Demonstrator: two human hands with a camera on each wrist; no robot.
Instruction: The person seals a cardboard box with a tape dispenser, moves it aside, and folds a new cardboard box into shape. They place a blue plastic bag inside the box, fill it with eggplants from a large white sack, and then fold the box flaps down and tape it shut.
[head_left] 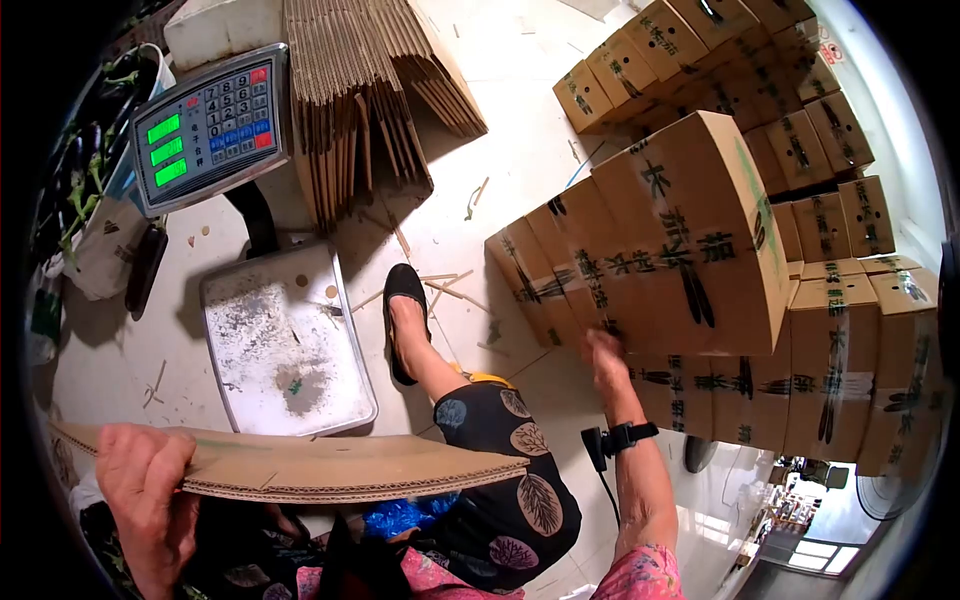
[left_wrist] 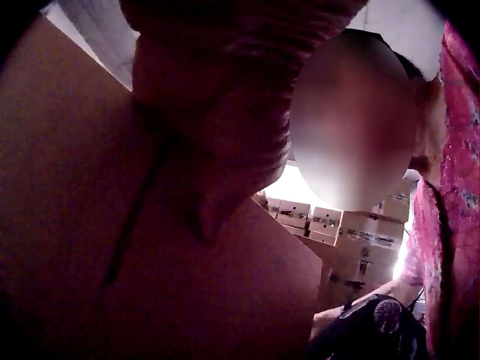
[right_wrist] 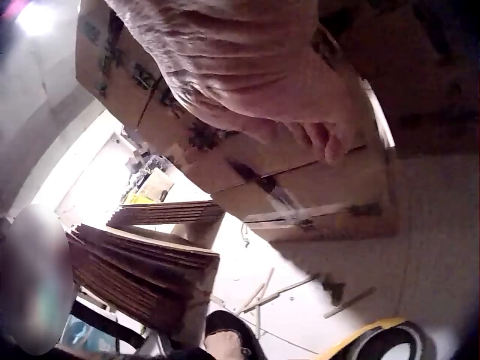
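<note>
My left hand (head_left: pixel 150 495) grips a flattened cardboard box (head_left: pixel 340 468) near its left end, with the fingers over its upper edge. The folded board lies across the front of the lap. In the left wrist view, the dark flat board (left_wrist: pixel 67 210) fills much of the picture beside the left hand (left_wrist: pixel 217 112). My right hand (head_left: pixel 604 358) is at the lower edge of a row of printed cartons (head_left: pixel 640 240). The right wrist view shows the right hand (right_wrist: pixel 255 75) with loosely bent fingers against the cartons' taped side (right_wrist: pixel 300 187).
A scale with a bare metal platform (head_left: pixel 290 340) and lit display (head_left: pixel 210 130) stands ahead left. Behind it, flattened cardboard sheets (head_left: pixel 350 110) stand packed. Eggplants (head_left: pixel 100 130) fill a bag at far left. More cartons (head_left: pixel 830 360) are stacked right. Cardboard scraps (head_left: pixel 450 285) litter the floor.
</note>
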